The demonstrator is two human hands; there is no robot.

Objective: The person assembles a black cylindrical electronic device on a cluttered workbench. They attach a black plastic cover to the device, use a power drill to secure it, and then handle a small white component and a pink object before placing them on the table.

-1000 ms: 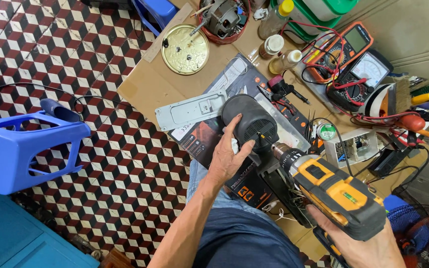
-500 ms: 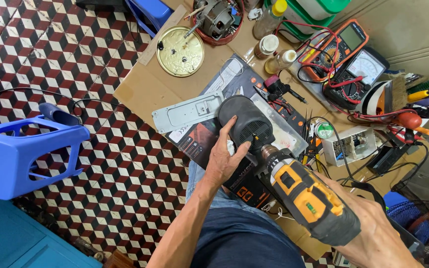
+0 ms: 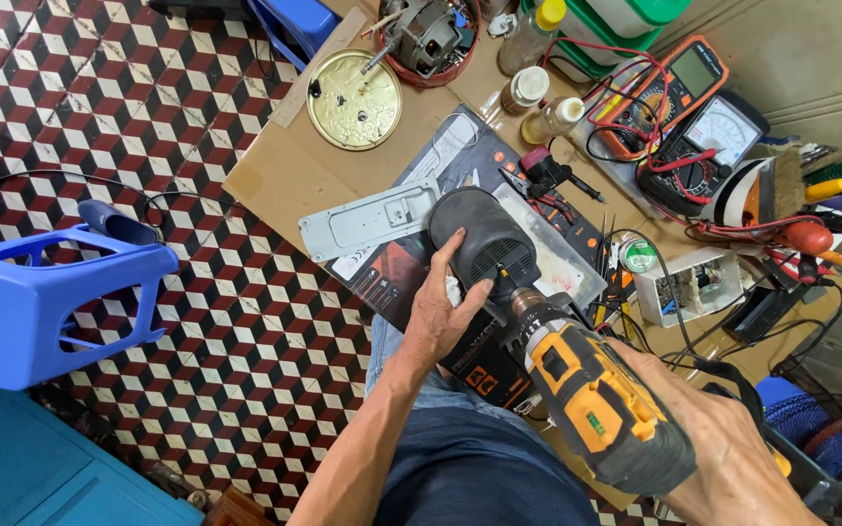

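left hand (image 3: pixel 438 314): fingers spread and curled over the side of the dark round housing (image 3: pixel 479 239), thumb up along its flank, palm pressed on; steadies it, not a pinch.
right hand (image 3: pixel 733 453): wrapped shut around the grip of the yellow-and-black cordless drill (image 3: pixel 592 394); trigger finger hidden, can't tell if pressed.
drill bit: tip sits at the housing's lower edge, just by the vent slots; exact contact too small to tell.
housing location: on the black mat (image 3: pixel 397 273) over the cardboard sheet (image 3: pixel 289 170), right in front of the person's knees, drill behind it toward the body.
housing handling: looks like rigid moulded plastic, domed and smooth, so likely slippery under side push; probably moderate weight if a motor is inside; best held around the flank as now, not on the slotted grille.
drill handling: looks heavy at the battery end, stiff, rubbery grip; hold at the handle.
next to housing: grey flat plastic panel (image 3: pixel 367 219) touching its left side; clear plastic tray just beyond on the right.
farther out: brass-coloured round lid (image 3: pixel 354 86), bare motor in a red bowl (image 3: pixel 428 37), two multimeters (image 3: pixel 694 107) with red and black leads, small bottles (image 3: pixel 525 90), solder spool (image 3: pixel 638 255).
floor: blue plastic stool (image 3: pixel 46 297) tipped on checkered tiles, well apart from the work.
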